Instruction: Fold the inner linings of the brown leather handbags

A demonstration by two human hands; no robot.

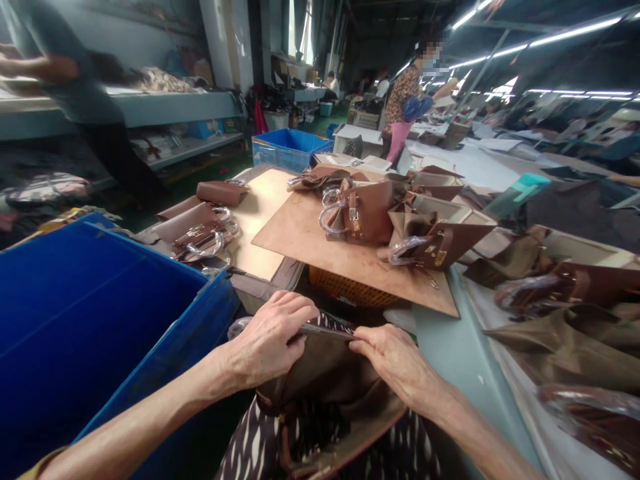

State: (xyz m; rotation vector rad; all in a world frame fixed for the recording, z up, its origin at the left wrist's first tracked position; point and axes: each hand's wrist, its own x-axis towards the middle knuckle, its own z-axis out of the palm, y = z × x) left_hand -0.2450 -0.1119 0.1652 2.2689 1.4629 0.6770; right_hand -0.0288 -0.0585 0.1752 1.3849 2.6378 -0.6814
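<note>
A brown bag (340, 380) with an olive-brown lining lies on the person's lap over patterned cloth. My left hand (275, 337) grips the left part of the bag's upper edge, fingers curled over it. Thumb and fingers of my right hand (393, 357) pinch the same edge farther right. The bag's lower part is dark, and its details are hard to make out. Beyond my hands, a brown board (310, 230) carries finished-looking brown bags (367, 210) with plastic-wrapped handles.
A large blue bin (95, 300) stands at the left, and a smaller blue crate (290, 148) farther off. More bags (595, 267) crowd the right-hand table (480, 360). An orange basket (350, 287) sits under the board. One person stands at left, another at back right.
</note>
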